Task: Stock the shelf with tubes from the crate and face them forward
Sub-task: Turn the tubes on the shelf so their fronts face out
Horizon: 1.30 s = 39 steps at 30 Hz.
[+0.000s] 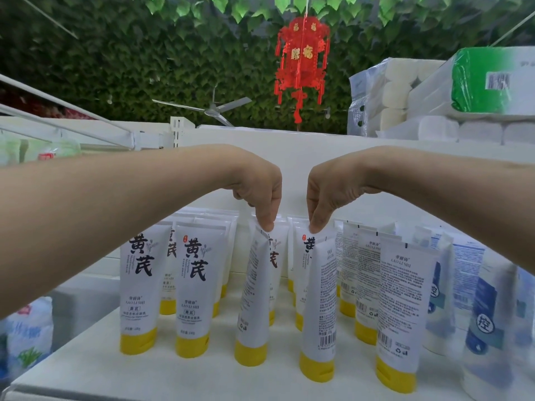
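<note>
Several white tubes with yellow caps stand cap-down in rows on the white shelf (162, 374). My left hand (259, 192) pinches the top seam of a front-row tube (253, 296), which is turned edge-on with its back print showing. My right hand (327, 192) pinches the top of the neighbouring tube (320, 311), also back-side out and tilted. Two tubes at the left (142, 287) (194, 290) show their front label with large black characters. A tube at the right (401, 311) shows its back text and barcode. No crate is in view.
White-and-blue tubes (486, 319) stand at the shelf's right end. Packs of toilet rolls (405, 91) lie on the shelf above. A red paper lantern (302, 59) hangs overhead below green leaves. Bagged goods (27, 334) sit lower left.
</note>
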Motion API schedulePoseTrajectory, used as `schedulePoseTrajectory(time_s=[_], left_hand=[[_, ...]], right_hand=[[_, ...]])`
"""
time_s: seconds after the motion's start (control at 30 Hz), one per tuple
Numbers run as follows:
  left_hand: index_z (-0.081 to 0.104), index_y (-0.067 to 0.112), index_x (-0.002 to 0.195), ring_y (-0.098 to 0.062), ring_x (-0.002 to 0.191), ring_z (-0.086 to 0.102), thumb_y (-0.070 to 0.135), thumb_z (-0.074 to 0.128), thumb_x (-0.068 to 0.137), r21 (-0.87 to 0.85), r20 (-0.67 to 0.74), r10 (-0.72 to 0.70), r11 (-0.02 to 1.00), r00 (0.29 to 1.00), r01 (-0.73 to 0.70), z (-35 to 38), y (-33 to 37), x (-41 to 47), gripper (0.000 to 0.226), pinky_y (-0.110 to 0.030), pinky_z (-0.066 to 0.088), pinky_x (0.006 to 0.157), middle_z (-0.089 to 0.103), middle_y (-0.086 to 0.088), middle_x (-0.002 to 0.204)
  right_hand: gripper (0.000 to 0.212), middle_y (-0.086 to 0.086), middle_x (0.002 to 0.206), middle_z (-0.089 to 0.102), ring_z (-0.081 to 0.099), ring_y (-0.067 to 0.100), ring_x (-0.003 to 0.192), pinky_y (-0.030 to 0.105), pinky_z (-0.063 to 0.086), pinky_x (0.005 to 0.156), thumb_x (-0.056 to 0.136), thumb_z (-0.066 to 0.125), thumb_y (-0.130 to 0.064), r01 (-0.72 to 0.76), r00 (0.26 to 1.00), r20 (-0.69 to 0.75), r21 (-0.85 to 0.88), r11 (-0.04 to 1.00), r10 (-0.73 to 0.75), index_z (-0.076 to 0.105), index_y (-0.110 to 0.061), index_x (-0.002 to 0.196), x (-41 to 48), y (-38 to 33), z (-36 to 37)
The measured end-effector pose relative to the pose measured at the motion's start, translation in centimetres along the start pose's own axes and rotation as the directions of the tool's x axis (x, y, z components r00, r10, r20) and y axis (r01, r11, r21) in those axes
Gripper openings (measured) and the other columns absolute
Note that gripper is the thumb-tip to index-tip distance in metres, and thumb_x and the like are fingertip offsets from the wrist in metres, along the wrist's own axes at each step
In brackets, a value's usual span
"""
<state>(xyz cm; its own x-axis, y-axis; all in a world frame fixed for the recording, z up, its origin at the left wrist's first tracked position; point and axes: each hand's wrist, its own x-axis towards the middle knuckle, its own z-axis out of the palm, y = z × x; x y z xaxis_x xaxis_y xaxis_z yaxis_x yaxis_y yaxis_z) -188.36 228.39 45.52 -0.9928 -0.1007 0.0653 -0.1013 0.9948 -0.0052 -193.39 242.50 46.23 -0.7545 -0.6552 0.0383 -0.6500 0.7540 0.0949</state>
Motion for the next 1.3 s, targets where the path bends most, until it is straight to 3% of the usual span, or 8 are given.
schedulePoseTrajectory(time_s=[0.13,0.27,0.4,0.53,0.87,1.0,1.17,1.3], left_hand=[[0.071,0.02,0.081,-0.016,0.098,0.06,0.038,0.08,0.076,0.022,-0.025,-0.038,0.999,0.999,0.038,-1.0,0.2,-0.9,0.021,-0.039,0.049,0.097,0.07,0.003,0.094],[0.072,0.019,0.074,-0.016,0.073,0.047,0.05,0.075,0.076,0.048,-0.002,-0.108,0.993,0.994,0.108,-2.3,0.5,-2.0,0.031,-0.028,0.044,0.066,0.059,0.003,0.079],[0.074,0.019,0.067,-0.018,0.07,0.044,0.054,0.075,0.074,0.07,0.034,-0.158,0.985,0.987,0.155,-2.5,0.6,-2.6,0.035,-0.024,0.039,0.059,0.054,0.003,0.071],[0.076,0.018,0.07,-0.017,0.069,0.043,0.054,0.075,0.074,0.075,0.091,-0.181,0.982,0.979,0.174,-2.1,0.8,-3.0,0.036,-0.023,0.036,0.058,0.053,0.004,0.068],[0.077,0.018,0.072,-0.016,0.067,0.042,0.054,0.074,0.075,0.088,0.145,-0.165,0.984,0.976,0.153,-1.3,1.8,-3.8,0.035,-0.022,0.036,0.058,0.055,0.005,0.067],[0.072,0.019,0.068,-0.016,0.068,0.043,0.049,0.078,0.074,0.092,0.107,-0.126,0.989,0.986,0.116,-1.1,2.1,-3.9,0.031,-0.022,0.038,0.057,0.054,0.005,0.067],[0.069,0.017,0.073,-0.014,0.069,0.047,0.042,0.081,0.073,0.113,0.05,-0.075,0.991,0.996,0.069,-1.0,2.3,-4.3,0.028,-0.023,0.042,0.06,0.058,0.005,0.072],[0.073,0.017,0.078,-0.014,0.074,0.049,0.035,0.082,0.074,0.104,0.012,-0.039,0.994,0.999,0.038,-1.2,2.4,-4.8,0.02,-0.024,0.042,0.061,0.062,0.006,0.074]], right_hand=[[0.021,-0.001,0.111,0.069,0.059,0.023,0.111,0.039,0.046,0.099,0.073,0.082,-0.043,-0.004,0.999,-0.05,0.02,1.0,0.005,0.075,-0.023,0.079,-1.1,-0.1,-1.1],[0.027,-0.008,0.098,0.069,0.057,0.011,0.094,0.03,0.045,0.084,0.073,0.078,-0.05,0.014,0.999,-0.047,0.016,1.0,-0.014,0.078,-0.023,0.078,-3.0,-0.6,-2.4],[0.034,-0.011,0.097,0.069,0.053,0.002,0.084,0.025,0.043,0.07,0.072,0.076,-0.056,-0.001,1.0,0.014,-0.021,1.0,0.001,0.08,-0.023,0.079,-4.2,-1.3,-2.5],[0.035,-0.014,0.095,0.069,0.054,0.002,0.09,0.026,0.044,0.073,0.07,0.076,-0.059,-0.012,0.999,0.046,-0.049,0.999,0.014,0.079,-0.025,0.066,-4.9,-1.6,-2.3],[0.035,-0.019,0.089,0.07,0.056,0.005,0.102,0.028,0.044,0.079,0.076,0.07,-0.06,-0.002,0.989,0.148,-0.109,0.994,0.018,0.078,-0.03,0.061,-5.1,-1.9,-1.6],[0.028,-0.019,0.096,0.071,0.055,0.004,0.105,0.028,0.046,0.082,0.075,0.074,-0.056,0.026,0.991,0.13,-0.099,0.995,-0.013,0.08,-0.029,0.069,-5.3,-2.0,-1.4],[0.029,-0.01,0.105,0.072,0.058,0.01,0.112,0.036,0.046,0.102,0.071,0.082,-0.042,0.035,0.997,0.071,-0.098,0.995,-0.028,0.08,-0.023,0.092,-5.7,-2.2,-1.1],[0.03,-0.007,0.11,0.072,0.059,0.011,0.113,0.04,0.044,0.106,0.07,0.083,-0.038,0.034,0.999,0.042,-0.087,0.996,-0.03,0.078,-0.021,0.094,-5.9,-2.1,-1.0]])
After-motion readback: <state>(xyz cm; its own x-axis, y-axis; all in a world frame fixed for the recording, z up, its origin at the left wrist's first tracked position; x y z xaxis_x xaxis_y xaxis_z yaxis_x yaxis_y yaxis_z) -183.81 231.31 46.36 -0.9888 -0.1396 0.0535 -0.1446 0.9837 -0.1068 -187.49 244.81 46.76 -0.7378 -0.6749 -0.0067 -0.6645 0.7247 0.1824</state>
